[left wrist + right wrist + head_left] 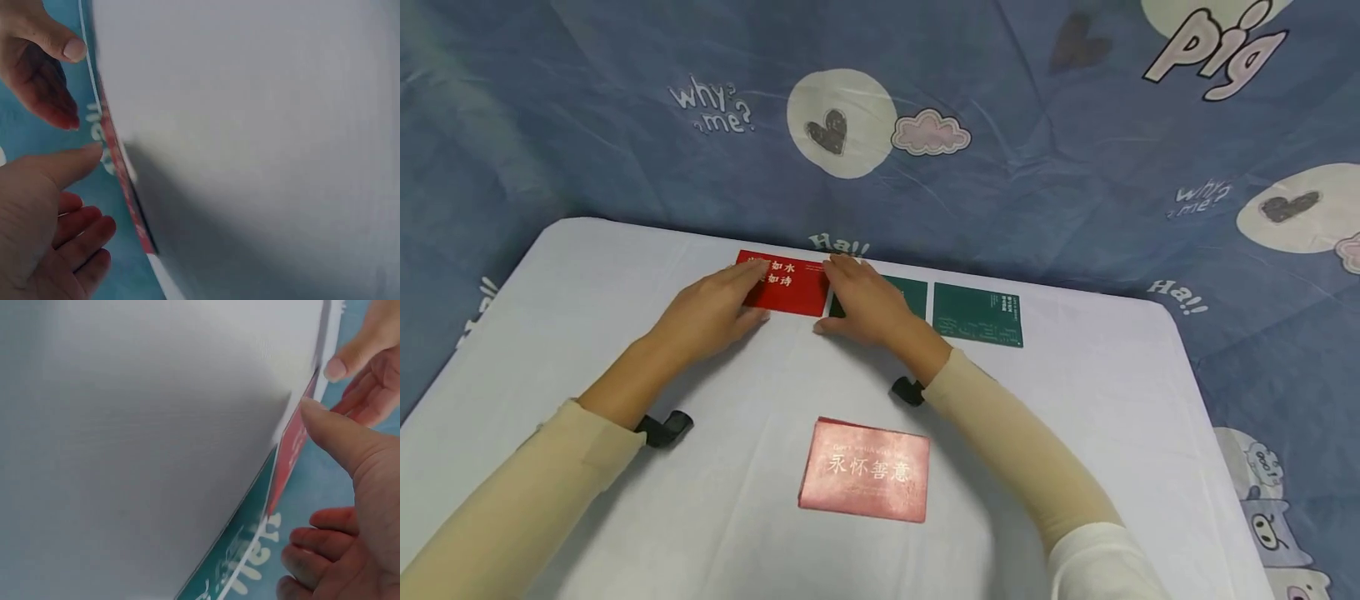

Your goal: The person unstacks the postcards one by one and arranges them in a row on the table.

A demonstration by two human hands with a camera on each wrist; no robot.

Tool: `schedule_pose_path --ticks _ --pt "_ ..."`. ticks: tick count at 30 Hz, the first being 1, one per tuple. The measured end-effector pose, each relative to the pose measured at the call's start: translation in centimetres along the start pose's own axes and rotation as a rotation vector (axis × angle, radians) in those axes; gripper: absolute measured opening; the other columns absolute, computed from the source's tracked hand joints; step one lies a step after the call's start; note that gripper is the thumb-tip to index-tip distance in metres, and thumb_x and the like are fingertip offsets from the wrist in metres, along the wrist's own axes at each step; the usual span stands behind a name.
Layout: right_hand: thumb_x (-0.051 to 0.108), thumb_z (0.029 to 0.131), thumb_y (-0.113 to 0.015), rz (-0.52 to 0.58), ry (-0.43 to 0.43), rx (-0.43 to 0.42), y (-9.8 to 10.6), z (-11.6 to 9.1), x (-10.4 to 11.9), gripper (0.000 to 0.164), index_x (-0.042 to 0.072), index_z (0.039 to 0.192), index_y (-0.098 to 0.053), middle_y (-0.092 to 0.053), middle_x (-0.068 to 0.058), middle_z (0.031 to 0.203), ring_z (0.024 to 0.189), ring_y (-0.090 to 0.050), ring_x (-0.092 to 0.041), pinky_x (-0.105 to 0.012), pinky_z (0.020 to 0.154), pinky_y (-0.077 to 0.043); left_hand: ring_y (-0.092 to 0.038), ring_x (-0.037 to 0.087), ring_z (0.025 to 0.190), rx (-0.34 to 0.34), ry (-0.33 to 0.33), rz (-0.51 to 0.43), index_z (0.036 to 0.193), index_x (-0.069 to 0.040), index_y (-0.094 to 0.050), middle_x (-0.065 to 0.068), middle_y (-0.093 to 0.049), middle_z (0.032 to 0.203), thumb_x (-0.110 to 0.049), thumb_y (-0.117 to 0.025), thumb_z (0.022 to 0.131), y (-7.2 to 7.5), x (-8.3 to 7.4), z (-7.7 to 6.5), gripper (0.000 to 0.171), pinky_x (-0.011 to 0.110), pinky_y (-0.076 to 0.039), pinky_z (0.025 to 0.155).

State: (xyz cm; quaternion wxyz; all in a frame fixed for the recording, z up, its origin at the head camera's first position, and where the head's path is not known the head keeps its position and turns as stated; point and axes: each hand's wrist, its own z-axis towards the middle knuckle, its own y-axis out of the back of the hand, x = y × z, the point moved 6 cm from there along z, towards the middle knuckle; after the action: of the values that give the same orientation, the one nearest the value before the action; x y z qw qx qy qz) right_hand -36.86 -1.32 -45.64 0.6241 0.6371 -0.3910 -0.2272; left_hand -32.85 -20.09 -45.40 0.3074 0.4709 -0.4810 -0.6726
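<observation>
At left, the left hand (715,308), loosely open, holding nothing, fingertips over the left end of the red card (805,293); cannot tell if touching. Between both hands' fingers, that card, long axis sideways from one hand to the other, close to both. Then the right hand (867,302), relaxed, without a hold, partly covering a green card (913,293); right of its fingers, a second green card (973,315).

Along the far edge of the white cloth-covered surface (1097,400), left to right: red rectangular card (797,297), dark green rectangular card (910,292), second dark green rectangular card (977,314). Pinkish-red rectangular card stack (865,472): before the row's middle. Left hand (715,307): at red card's left end. Right hand (868,302): where the first two cards adjoin. Blue printed fabric (1037,200): behind.
</observation>
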Motion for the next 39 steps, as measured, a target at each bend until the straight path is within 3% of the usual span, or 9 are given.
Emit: schedule_pose_path --ticks 8,15,21,27,39 --pt "0.045 0.091 -0.082 -0.054 0.033 0.015 0.4 -4.4 0.2 0.089 0.003 0.158 -0.042 -0.039 -0.013 0.165 0.154 -0.031 -0.027 -0.042 0.128 -0.018 -0.052 0.043 0.138 0.006 -0.158 0.053 0.149 0.008 -0.05 0.027 -0.053 0.151 -0.021 -0.086 0.088 0.6 -4.0 -1.1 0.077 0.058 -0.045 0.112" --pt "0.041 0.09 -0.084 -0.07 0.117 -0.046 0.5 -8.5 0.6 0.086 0.001 0.155 -0.046 -0.042 -0.015 0.162 0.153 -0.034 -0.029 -0.046 0.127 -0.021 -0.052 0.042 0.139 0.029 -0.253 0.042 0.151 0.004 -0.05 0.024 -0.053 0.152 -0.028 -0.087 0.087 0.2 -6.9 -2.4 0.082 0.057 -0.046 0.111" --pt "0.041 0.089 -0.084 -0.055 0.127 -0.058 0.6 -11.4 1.0 0.084 0.002 0.154 -0.047 -0.043 -0.014 0.162 0.153 -0.035 -0.029 -0.043 0.127 -0.021 -0.053 0.041 0.138 0.06 -0.301 0.015 0.154 0.001 -0.048 0.022 -0.055 0.151 -0.032 -0.086 0.088 -0.5 -8.7 -3.7 0.083 0.056 -0.044 0.113" --pt "0.045 0.089 -0.082 -0.007 0.113 -0.063 0.7 -14.1 1.5 0.085 0.005 0.156 -0.047 -0.043 -0.013 0.163 0.152 -0.038 -0.028 -0.042 0.12 -0.037 -0.051 0.039 0.14 0.072 -0.355 -0.004 0.154 0.001 -0.047 0.019 -0.055 0.152 -0.035 -0.086 0.087 -0.8 -10.4 -5.2 0.086 0.054 -0.04 0.117" --pt "0.055 0.088 -0.081 0.042 0.164 -0.082 0.0 -19.1 2.8 0.094 0.0 0.156 -0.045 -0.043 -0.014 0.162 0.153 -0.035 -0.027 -0.041 0.125 -0.026 -0.046 0.032 0.146 0.144 -0.415 -0.039 0.157 0.0 -0.043 0.014 -0.049 0.158 -0.046 -0.087 0.085 -1.9 -13.5 -8.6 0.096 0.048 -0.036 0.121"
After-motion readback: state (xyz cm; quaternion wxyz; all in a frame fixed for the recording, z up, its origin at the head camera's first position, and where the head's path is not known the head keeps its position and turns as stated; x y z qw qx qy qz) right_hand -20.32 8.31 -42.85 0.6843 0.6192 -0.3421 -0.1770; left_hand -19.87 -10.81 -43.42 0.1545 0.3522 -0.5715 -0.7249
